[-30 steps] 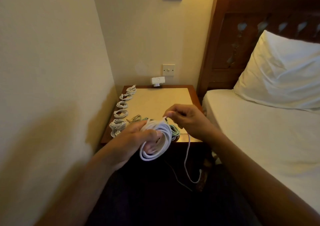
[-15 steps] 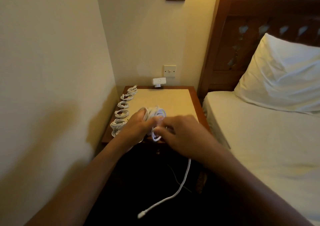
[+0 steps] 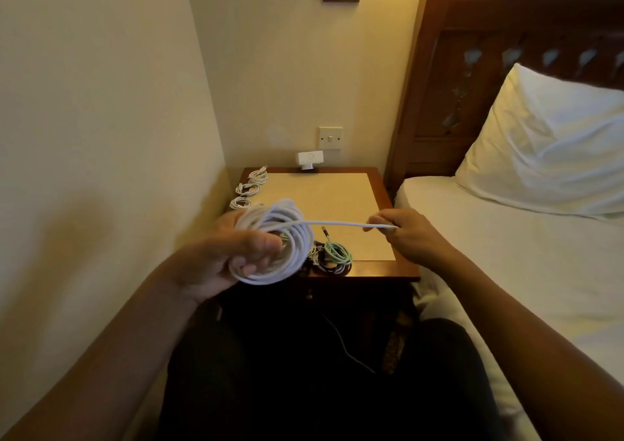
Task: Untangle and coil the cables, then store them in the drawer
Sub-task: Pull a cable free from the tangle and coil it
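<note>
White cable coil [image 3: 274, 242], held in the air just before the near edge of the nightstand [image 3: 388, 269]. We see the left hand [image 3: 226, 258] gripping the loops with fingers curled through them; the right hand [image 3: 407, 234] pinches the free tail [image 3: 341, 224], drawn taut rightward. We judge this coil near completion: the tail next needs wrapping round the loops and tucking in. Along the tabletop's left edge lie small white coils [image 3: 250, 189]; at its front edge a green coil [image 3: 337, 251] rests on dark cables [image 3: 329, 267]. We cannot make out the drawer in the shadow below.
</note>
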### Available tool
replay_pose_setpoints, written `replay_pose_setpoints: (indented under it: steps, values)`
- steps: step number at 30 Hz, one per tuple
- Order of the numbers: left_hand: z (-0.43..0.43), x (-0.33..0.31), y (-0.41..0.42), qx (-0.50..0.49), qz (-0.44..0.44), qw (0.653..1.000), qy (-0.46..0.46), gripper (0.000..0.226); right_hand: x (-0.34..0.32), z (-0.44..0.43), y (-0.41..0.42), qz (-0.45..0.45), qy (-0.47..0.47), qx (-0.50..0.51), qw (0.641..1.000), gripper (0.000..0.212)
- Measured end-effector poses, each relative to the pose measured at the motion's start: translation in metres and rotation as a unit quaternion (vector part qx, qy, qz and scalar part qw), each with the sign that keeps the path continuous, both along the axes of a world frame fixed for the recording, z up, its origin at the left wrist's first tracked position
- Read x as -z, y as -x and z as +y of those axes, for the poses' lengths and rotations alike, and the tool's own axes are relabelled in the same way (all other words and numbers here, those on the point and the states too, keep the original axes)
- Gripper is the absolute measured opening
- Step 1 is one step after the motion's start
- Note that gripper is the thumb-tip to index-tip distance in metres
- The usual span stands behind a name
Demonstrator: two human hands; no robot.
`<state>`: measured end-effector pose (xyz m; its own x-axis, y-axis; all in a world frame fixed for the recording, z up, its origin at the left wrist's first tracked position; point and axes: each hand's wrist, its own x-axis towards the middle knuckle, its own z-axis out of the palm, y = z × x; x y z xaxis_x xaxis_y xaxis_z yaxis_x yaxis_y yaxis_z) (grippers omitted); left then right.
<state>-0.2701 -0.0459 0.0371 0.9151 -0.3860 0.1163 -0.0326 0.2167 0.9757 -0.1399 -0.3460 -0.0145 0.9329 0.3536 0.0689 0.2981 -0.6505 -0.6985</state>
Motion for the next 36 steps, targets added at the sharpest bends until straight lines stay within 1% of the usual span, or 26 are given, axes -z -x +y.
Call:
replay_pose_setpoints:
  steps: [2,3,6,8,9,10,11,12,13,14,16,17,18,20,21,22,23,24,26,28,29,30,31,32,34,36]
  values:
    - [0.010,-0.002,-0.009,-0.069,0.004,0.998,0.000,0.020,0.012,-0.017,-0.004,0.022,-0.011,0.030,0.999,0.032]
    - [0.017,-0.001,-0.014,-0.104,0.016,0.994,0.027,0.016,0.018,-0.026,-0.003,0.033,-0.004,0.034,0.999,0.030]
    - [0.031,0.017,-0.028,-0.206,0.056,0.970,0.114,0.019,0.036,-0.045,0.006,0.054,0.035,0.038,0.997,0.024]
    - [0.032,0.034,-0.033,-0.264,0.089,0.949,0.145,0.026,0.041,-0.046,0.015,0.066,0.077,0.017,0.995,0.018]
    - [0.031,0.040,-0.034,-0.282,0.100,0.942,0.151,0.032,0.042,-0.045,0.019,0.079,0.115,-0.003,0.990,0.016]
    - [0.030,0.045,-0.036,-0.292,0.107,0.939,0.145,0.035,0.040,-0.044,0.023,0.094,0.164,-0.030,0.982,0.019]
    - [0.026,0.047,-0.037,-0.291,0.109,0.941,0.132,0.033,0.034,-0.042,0.028,0.113,0.210,-0.058,0.969,0.032]
    - [0.022,0.046,-0.036,-0.282,0.109,0.946,0.115,0.027,0.027,-0.038,0.032,0.130,0.235,-0.083,0.960,0.051]
    - [0.016,0.044,-0.034,-0.258,0.109,0.955,0.095,0.020,0.019,-0.032,0.037,0.136,0.235,-0.099,0.957,0.066]
    - [0.007,0.041,-0.031,-0.225,0.107,0.966,0.070,0.014,0.010,-0.023,0.042,0.123,0.213,-0.108,0.963,0.075]
    - [-0.015,0.032,-0.022,-0.164,0.102,0.981,0.030,0.014,-0.008,0.004,0.057,0.072,0.129,-0.118,0.982,0.077]
    - [-0.026,0.028,-0.018,-0.147,0.100,0.984,0.022,0.016,-0.015,0.019,0.066,0.046,0.089,-0.129,0.987,0.071]
    - [-0.034,0.026,-0.015,-0.143,0.099,0.985,0.019,0.018,-0.017,0.033,0.074,0.033,0.052,-0.147,0.987,0.061]
    - [-0.044,0.021,-0.011,-0.146,0.100,0.984,0.019,0.022,-0.011,0.050,0.082,0.034,-0.015,-0.190,0.981,0.032]
    - [-0.045,0.021,-0.009,-0.149,0.100,0.984,0.019,0.024,-0.007,0.053,0.086,0.046,-0.046,-0.194,0.979,0.021]
    - [-0.042,0.022,-0.008,-0.154,0.098,0.983,0.012,0.026,-0.002,0.052,0.087,0.060,-0.077,-0.186,0.978,0.019]
    - [-0.037,0.024,-0.006,-0.160,0.092,0.983,-0.011,0.028,0.002,0.048,0.087,0.069,-0.101,-0.172,0.977,0.021]
    - [-0.031,0.027,-0.005,-0.169,0.080,0.981,-0.054,0.031,0.004,0.043,0.085,0.068,-0.113,-0.154,0.979,0.023]
    - [-0.018,0.035,-0.001,-0.162,0.064,0.970,-0.168,0.041,0.001,0.032,0.081,0.015,-0.102,-0.128,0.986,0.021]
    - [-0.011,0.039,0.005,-0.089,0.084,0.955,-0.269,0.051,-0.008,0.025,0.076,-0.032,-0.104,-0.122,0.987,0.014]
    - [-0.011,0.042,0.009,-0.041,0.105,0.952,-0.284,0.048,-0.013,0.023,0.072,-0.049,-0.104,-0.117,0.986,0.011]
    - [-0.013,0.043,0.011,-0.008,0.127,0.956,-0.266,0.039,-0.015,0.023,0.067,-0.066,-0.100,-0.110,0.987,0.011]
    - [-0.016,0.043,0.014,0.005,0.140,0.964,-0.226,0.031,-0.016,0.023,0.064,-0.077,-0.091,-0.103,0.988,0.011]
    - [-0.019,0.042,0.015,0.000,0.139,0.974,-0.179,0.029,-0.014,0.024,0.061,-0.080,-0.081,-0.095,0.989,0.012]
    - [-0.021,0.038,0.009,-0.040,0.117,0.989,-0.076,0.037,0.000,0.028,0.058,-0.068,-0.060,-0.077,0.993,0.017]
    - [-0.025,0.032,-0.001,-0.090,0.110,0.987,0.074,0.027,0.020,0.036,0.064,-0.038,-0.027,-0.069,0.997,0.021]
